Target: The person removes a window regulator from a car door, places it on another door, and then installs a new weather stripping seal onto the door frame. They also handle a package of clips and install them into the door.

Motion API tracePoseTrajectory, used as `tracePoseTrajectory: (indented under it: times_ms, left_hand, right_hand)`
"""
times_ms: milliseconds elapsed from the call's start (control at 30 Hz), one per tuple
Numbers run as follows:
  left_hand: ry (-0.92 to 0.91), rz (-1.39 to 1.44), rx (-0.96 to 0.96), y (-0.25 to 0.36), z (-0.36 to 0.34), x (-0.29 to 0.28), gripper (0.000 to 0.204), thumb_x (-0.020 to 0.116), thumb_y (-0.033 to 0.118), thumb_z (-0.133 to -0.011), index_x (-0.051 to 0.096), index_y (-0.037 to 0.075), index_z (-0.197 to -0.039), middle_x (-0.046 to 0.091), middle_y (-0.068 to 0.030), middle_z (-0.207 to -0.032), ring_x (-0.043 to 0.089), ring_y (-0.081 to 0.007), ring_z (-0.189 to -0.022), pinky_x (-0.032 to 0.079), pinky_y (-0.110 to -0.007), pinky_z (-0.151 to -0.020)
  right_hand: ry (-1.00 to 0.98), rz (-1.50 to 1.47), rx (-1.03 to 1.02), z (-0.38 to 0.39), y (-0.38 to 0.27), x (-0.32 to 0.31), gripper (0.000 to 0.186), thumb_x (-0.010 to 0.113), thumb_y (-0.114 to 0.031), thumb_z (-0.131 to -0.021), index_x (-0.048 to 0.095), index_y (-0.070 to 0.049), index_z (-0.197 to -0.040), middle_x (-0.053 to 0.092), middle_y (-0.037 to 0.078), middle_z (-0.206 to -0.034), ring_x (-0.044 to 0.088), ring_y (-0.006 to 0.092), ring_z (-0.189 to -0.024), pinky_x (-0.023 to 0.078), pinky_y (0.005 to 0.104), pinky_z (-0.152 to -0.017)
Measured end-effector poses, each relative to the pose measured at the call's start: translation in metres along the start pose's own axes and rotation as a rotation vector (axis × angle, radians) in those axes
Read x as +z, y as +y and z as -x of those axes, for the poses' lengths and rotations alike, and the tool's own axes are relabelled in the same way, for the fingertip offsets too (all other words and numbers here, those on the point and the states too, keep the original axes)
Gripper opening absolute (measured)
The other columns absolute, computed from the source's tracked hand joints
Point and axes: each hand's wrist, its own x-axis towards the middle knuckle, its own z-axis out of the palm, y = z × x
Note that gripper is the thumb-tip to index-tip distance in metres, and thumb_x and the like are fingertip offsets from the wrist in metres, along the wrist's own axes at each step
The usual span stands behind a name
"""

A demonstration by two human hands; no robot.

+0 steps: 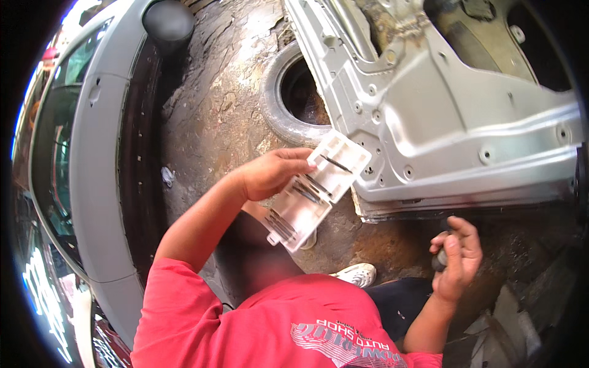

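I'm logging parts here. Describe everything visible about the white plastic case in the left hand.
The white plastic case is a flat rectangular tray, open side facing the camera. Dark slender bits lie in its moulded slots. It is tilted diagonally, held up at one long edge by the left hand, in front of the grey car door panel.

White plastic case with dark bits lined up inside. Door panel is bare silver-grey, grimy tan up top. Shirt is bright red with a white print. Ground is rusty brown and stained, tyre dusty grey, shoe white, car silver.
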Motion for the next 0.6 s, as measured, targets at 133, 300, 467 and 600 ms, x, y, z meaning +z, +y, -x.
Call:
tracePoseTrajectory:
  times_ms: [133, 300, 467, 600]
  left_hand:
    - [0.087, 0.151, 0.035, 0.012, -0.002, -0.062, 0.044, 0.055, 0.012, -0.106, 0.050, 0.000, -0.148, 0.068, -0.0147, -0.131, 0.069, -0.0241, -0.116, 0.056, -0.041, -0.102]
    - [0.167, 0.249, 0.186, -0.005, -0.003, -0.118, 0.043, 0.055, 0.012, -0.106, 0.050, 0.001, -0.148, 0.069, -0.0113, -0.128, 0.070, -0.0191, -0.111, 0.058, -0.035, -0.095]
    - [0.217, 0.356, 0.256, -0.034, -0.010, -0.151, 0.042, 0.054, 0.012, -0.107, 0.049, 0.001, -0.147, 0.070, -0.0101, -0.126, 0.071, -0.0149, -0.105, 0.059, -0.028, -0.088]
    - [0.200, 0.398, 0.250, -0.048, -0.017, -0.166, 0.042, 0.054, 0.014, -0.107, 0.048, 0.000, -0.147, 0.068, -0.0118, -0.129, 0.070, -0.0181, -0.110, 0.059, -0.032, -0.092]
  right_hand:
    - [-0.173, 0.098, 0.174, -0.001, 0.018, 0.022, 0.025, 0.064, -0.009, -0.098, 0.066, 0.002, -0.121, 0.072, 0.009, -0.086, 0.064, 0.0124, -0.074, 0.053, 0.0274, -0.070]
    - [-0.269, 0.207, 0.294, -0.001, 0.028, 0.055, 0.024, 0.065, -0.006, -0.097, 0.067, 0.002, -0.120, 0.074, 0.010, -0.087, 0.064, 0.0116, -0.074, 0.053, 0.0267, -0.070]
    - [-0.340, 0.270, 0.335, -0.003, 0.030, 0.077, 0.024, 0.065, -0.006, -0.097, 0.067, 0.002, -0.120, 0.075, 0.010, -0.088, 0.065, 0.0120, -0.075, 0.054, 0.0269, -0.071]
    - [-0.360, 0.280, 0.357, -0.006, 0.029, 0.094, 0.024, 0.065, -0.005, -0.097, 0.067, 0.003, -0.120, 0.074, 0.012, -0.088, 0.066, 0.0131, -0.075, 0.054, 0.0275, -0.071]
